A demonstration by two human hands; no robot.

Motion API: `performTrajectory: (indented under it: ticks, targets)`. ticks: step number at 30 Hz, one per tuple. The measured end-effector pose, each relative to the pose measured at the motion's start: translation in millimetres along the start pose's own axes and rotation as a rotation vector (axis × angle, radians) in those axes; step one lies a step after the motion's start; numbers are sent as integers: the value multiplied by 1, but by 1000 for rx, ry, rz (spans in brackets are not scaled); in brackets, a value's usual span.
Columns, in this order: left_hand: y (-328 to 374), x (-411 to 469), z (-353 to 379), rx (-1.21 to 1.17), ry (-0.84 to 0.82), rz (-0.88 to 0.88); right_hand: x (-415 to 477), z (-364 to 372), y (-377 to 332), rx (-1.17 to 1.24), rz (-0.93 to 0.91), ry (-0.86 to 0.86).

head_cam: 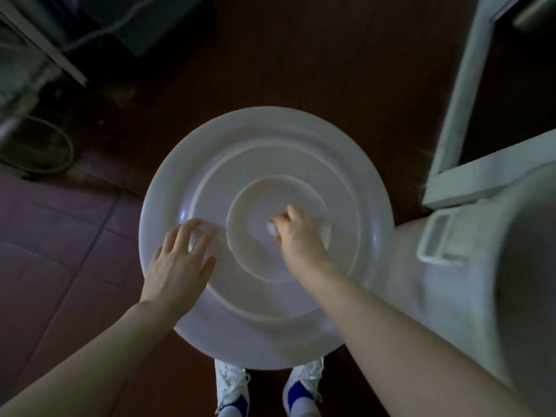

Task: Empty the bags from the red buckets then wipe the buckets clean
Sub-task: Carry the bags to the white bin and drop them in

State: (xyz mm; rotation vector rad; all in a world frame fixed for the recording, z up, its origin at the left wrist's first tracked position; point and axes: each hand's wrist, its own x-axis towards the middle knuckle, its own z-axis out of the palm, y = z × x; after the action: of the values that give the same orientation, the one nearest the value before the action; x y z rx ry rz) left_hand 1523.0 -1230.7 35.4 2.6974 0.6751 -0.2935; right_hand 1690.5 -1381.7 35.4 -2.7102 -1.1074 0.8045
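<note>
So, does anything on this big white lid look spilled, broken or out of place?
Nothing stands out. The white lid looks whole, with no crack or spill visible. The left hand lies flat on it, and the right hand has its grip shut on a small white wad near the middle. The dim, slightly blurred picture could hide fine marks.

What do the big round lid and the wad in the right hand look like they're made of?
The lid looks like moulded plastic, whitish and semi-glossy: concentric raised rings, small bright glints near its edge. The wad in the right hand seems soft and white, cloth or tissue; too little shows to tell which.
</note>
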Motion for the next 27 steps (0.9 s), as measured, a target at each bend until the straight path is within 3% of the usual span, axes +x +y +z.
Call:
performTrajectory:
  ticks: [6, 11, 18, 27]
  targets:
    - [45, -39, -115, 3, 108, 96, -87, -114, -26, 81, 11, 151]
    - [109, -65, -167, -61, 171, 187, -158, -175, -9, 105, 66, 280]
    - [237, -55, -181, -50, 146, 366, -239, -230, 91, 155, 179, 384]
    - [424, -28, -125, -39, -35, 576, -328, -230, 260, 179, 454, 393]
